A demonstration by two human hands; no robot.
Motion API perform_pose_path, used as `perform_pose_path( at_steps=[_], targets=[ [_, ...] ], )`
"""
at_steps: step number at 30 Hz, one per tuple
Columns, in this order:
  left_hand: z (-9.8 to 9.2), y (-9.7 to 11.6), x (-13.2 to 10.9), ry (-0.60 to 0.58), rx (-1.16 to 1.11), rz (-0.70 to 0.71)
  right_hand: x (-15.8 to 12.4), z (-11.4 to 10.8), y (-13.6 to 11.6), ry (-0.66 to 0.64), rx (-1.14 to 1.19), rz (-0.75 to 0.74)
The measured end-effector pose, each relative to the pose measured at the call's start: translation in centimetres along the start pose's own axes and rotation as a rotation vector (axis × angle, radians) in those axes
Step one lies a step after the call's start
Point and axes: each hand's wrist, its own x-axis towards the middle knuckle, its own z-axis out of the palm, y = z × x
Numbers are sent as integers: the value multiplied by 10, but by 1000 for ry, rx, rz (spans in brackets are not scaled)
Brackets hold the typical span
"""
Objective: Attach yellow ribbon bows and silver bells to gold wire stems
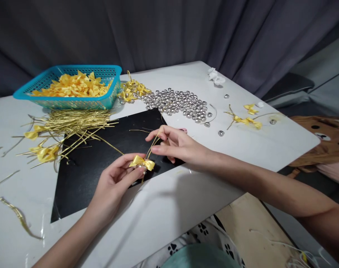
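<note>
My left hand pinches a yellow satin ribbon bow between thumb and fingers, above the near edge of a black board. A shiny silver bead at the bow's middle is partly covered by the thumb. Gold twist ties rise from the bow, and a short end pokes out below it. At the upper ends of these ties is my right hand, its thumb and index finger curled around them with a small gap showing. Exactly how firmly the right fingers grip is hard to see.
A blue basket of yellow bows stands at back left. Gold twist ties lie piled before it. Silver heart-shaped beads spread across the middle back. Finished-looking yellow bows lie right, near crumpled white tissue on the white table.
</note>
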Motion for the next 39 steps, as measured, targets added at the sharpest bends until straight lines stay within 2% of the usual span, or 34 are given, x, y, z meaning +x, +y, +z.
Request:
perform_pose_path(
  at_steps=[4, 8, 15, 34, 39],
  targets=[
    [2, -2, 1, 53, -40, 50, -2, 2, 2, -93, -61, 54],
    [3, -1, 1, 49, -61, 31, -2, 3, 3, -116, -56, 102],
    [-1, 1, 0, -13, -45, -10, -1, 2, 3, -122, -15, 57],
    [0, 1, -1, -41, -66, 3, 1, 2, 3, -112, -16, 119],
    [1, 0, 0, -24, -51, 11, 2, 4, 7, -60, -32, 111]
  ],
)
